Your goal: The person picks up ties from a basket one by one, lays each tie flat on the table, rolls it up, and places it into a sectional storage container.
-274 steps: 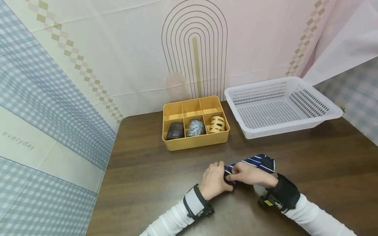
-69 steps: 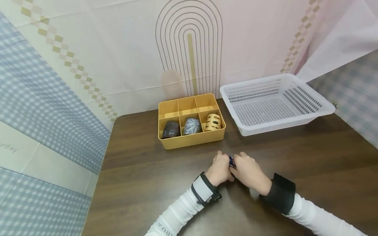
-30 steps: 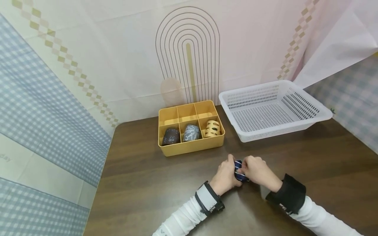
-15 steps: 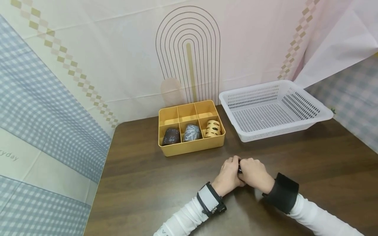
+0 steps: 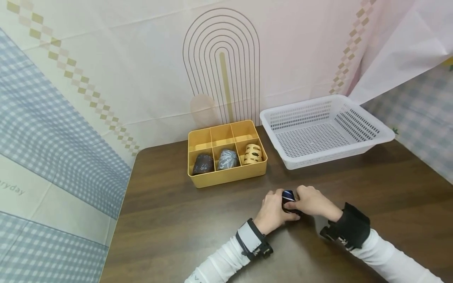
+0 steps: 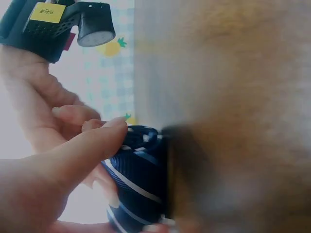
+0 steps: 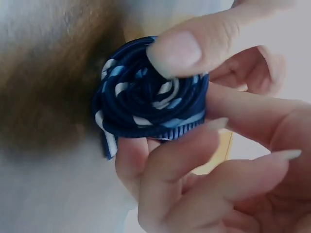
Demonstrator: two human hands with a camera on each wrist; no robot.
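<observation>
Fingers of both hands close round a rolled navy tie (image 5: 288, 195) with pale stripes, held low over the dark wooden bench (image 5: 170, 220) in front of the yellow organiser (image 5: 226, 177). The left hand (image 5: 273, 210) cups the roll from its own side, thumb laid over the top, fingers curled beneath. The right hand (image 5: 313, 202) pinches it from the other side; in the right wrist view a fingertip (image 7: 175, 48) presses on the spiral end face while the other fingers curl below and behind.

The roll's axis runs roughly left to right between the two palms, so one spiral end (image 7: 150, 94) faces the right wrist camera and the striped outer wrap (image 6: 136, 184) faces the left one. Whether the roll touches the bench cannot be told.

The organiser has six compartments; the three nearer ones each hold a rolled tie: a dark one (image 5: 202, 164) on the left, a grey-blue one (image 5: 227, 159) in the middle, a cream patterned one (image 5: 253, 153) on the right. A white perforated basket (image 5: 380, 138) stands just to the right of it.

On the checked cloth at the left edge the letters "ryday" (image 5: 12, 188) can be read. A yellow label (image 6: 47, 11) on the right wristband shows in the left wrist view, its print too small to read.
</observation>
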